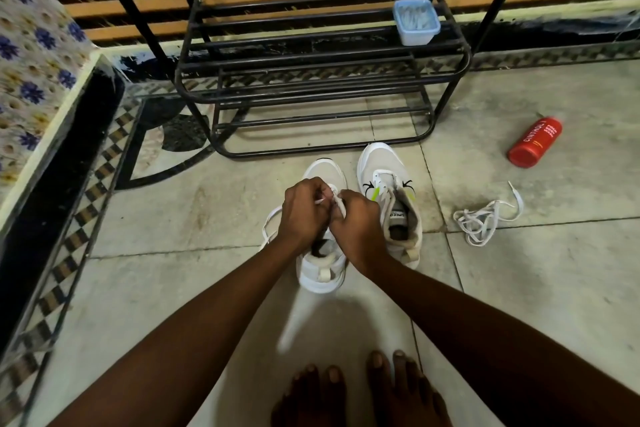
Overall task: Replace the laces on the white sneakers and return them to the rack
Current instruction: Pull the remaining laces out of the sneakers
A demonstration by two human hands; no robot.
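Tiled floor (519, 288), left hand (303, 211) and right hand (356, 218) grips pinching lace (341, 207), tub (415, 24) of white bits on rack (311, 61)

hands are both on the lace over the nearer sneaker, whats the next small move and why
Probably pull the lace through and take up its slack: the left hand and right hand both pinch it above the white sneaker, and a loose loop hangs off the shoe's left side.
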